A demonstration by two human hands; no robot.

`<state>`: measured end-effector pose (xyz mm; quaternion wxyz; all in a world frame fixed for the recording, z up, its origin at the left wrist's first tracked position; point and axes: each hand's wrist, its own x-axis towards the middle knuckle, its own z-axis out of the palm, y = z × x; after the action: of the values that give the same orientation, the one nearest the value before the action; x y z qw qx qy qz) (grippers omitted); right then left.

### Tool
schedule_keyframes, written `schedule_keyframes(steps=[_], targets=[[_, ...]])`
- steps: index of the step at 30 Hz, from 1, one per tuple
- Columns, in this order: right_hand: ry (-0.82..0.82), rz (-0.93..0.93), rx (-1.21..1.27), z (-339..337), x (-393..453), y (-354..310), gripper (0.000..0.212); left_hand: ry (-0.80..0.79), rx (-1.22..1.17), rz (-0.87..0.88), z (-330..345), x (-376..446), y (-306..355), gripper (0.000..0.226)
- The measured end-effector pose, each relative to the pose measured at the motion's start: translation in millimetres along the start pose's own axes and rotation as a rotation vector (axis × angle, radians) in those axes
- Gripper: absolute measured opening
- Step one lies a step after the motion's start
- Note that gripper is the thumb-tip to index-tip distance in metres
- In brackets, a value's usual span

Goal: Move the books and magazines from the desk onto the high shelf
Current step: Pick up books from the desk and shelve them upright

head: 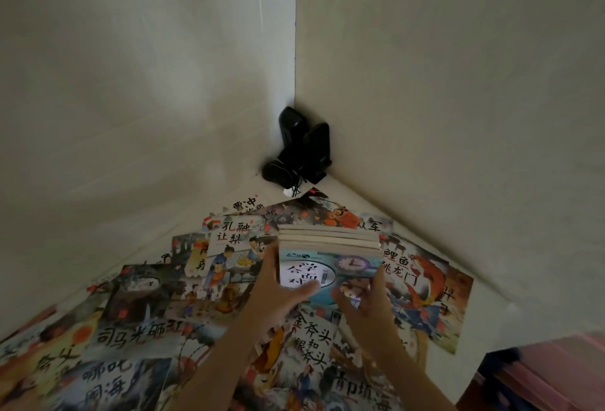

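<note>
Books [329, 248] sit in a small stack in both hands, over a surface papered edge to edge with picture-book covers [226, 248]. That surface runs back into a corner where two pale walls [147, 83] meet. Whether it is the desk or the high shelf I cannot tell from this view. The stack looks four or five thick, page edges facing the corner, a blue cover with a clock on top.

The left hand [278, 292] takes the stack's left side: fingers run along that edge and the thumb lies flat across the cover. The right hand [363, 296] takes the near right corner, thumb curled onto the cover, fingers out of sight on the right side or beneath. So each grip is clamped on the stack, neither wide nor fisted, just closed to the thickness of the books. Whether the stack rests on the covers below or is just off them is not clear.

To do this step well, I judge the main care is keeping the stack square. Thin, glossy books slide on one another, so thumbs should press down while fingers support from under, and the stack should stay level as it travels. Loose covers below could drag along if the stack is slid, so a clean lift is safer. A black device [302, 148] with trailing cords stands in the corner just beyond; the far edge of the stack should stay short of it.
</note>
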<state>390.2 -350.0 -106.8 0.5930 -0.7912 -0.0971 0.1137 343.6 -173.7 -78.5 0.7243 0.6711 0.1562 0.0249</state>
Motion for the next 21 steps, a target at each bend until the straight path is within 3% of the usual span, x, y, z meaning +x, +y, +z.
schedule_keyframes(steps=[2, 5, 11, 15, 21], targets=[[0.055, -0.005, -0.094, 4, -3, 14, 0.06, -0.033, 0.093, 0.035, -3, -1, -19, 0.071], [0.106, -0.002, -0.093, 8, -2, 20, 0.047, 0.066, 0.241, 0.081, -11, 4, -45, 0.068], [0.071, 0.001, -0.146, 5, 7, 12, 0.06, 0.145, 0.115, 0.121, -10, 5, -48, 0.057], [-0.047, -0.142, -0.15, 13, 12, -51, 0.03, 0.195, 0.005, 0.144, -44, -23, -8, 0.067], [-0.328, -0.393, -0.013, 115, -34, -196, 0.039, 0.554, 0.062, 0.342, -144, -140, 105, 0.064]])
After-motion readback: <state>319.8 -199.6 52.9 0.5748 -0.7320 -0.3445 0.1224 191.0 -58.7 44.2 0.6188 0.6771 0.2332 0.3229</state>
